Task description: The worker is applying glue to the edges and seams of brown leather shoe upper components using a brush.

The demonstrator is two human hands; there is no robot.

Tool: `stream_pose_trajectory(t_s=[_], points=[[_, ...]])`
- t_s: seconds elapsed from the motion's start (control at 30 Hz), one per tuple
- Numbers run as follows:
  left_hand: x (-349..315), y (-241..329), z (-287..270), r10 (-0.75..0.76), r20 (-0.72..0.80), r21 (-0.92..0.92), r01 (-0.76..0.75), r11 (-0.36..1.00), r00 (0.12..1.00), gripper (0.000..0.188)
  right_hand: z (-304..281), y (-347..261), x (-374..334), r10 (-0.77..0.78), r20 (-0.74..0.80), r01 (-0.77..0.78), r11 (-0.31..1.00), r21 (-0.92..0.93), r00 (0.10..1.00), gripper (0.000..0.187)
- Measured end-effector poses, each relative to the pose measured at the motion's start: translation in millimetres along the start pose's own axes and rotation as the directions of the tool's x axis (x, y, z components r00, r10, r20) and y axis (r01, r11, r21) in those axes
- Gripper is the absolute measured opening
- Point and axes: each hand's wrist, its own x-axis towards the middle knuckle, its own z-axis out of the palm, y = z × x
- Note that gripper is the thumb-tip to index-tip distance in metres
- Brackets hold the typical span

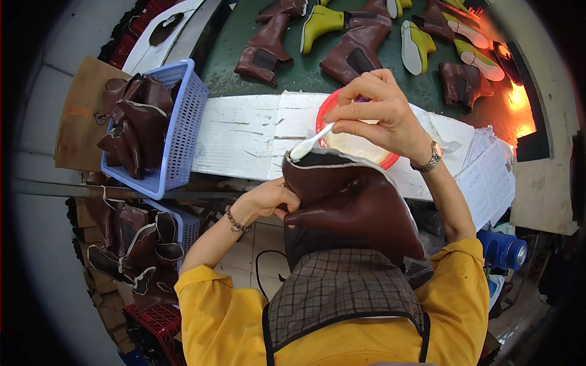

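Note:
My left hand (268,200) grips the left edge of a dark brown leather boot upper (348,204) that rests upright against my lap. My right hand (378,113) holds a small brush (310,144) whose white, glue-covered tip touches the top rim of the upper. Right behind the upper, under my right hand, stands a red bowl (327,107) of white glue on the white-covered bench (244,134).
A blue basket (183,140) with several brown uppers sits at the bench's left end, with a second basket (186,226) below it. Brown boot uppers (265,52) and lime-green lasts (320,23) lie on the green belt behind. Papers (488,183) and a blue bottle (503,250) are at the right.

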Motion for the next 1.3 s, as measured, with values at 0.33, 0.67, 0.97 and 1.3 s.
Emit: stream_pose_trajectory(t_s=[0.33, 0.67, 0.97, 1.3], points=[[-44, 29, -92, 0.358, -0.19, -0.387, -0.405, 0.828, 0.914, 0.04, -37, 63, -151, 0.704, -0.499, -0.744, 0.649, 0.16, 0.506, 0.026], [25, 176, -163, 0.765, -0.595, 0.517, -0.61, 0.601, 0.249, 0.058, 41, 45, -191, 0.62, -0.531, -0.79, 0.59, -0.168, 0.577, 0.04], [122, 299, -290, 0.939, -0.328, 0.936, 0.096, 0.338, -0.107, 0.055, 36, 42, -191, 0.652, -0.5, -0.812, 0.538, -0.226, 0.57, 0.037], [164, 327, -309, 0.903, -0.313, 0.835, 0.369, 0.409, -0.294, 0.078, 46, 53, -211, 0.702, -0.454, -0.831, 0.518, -0.201, 0.548, 0.043]])
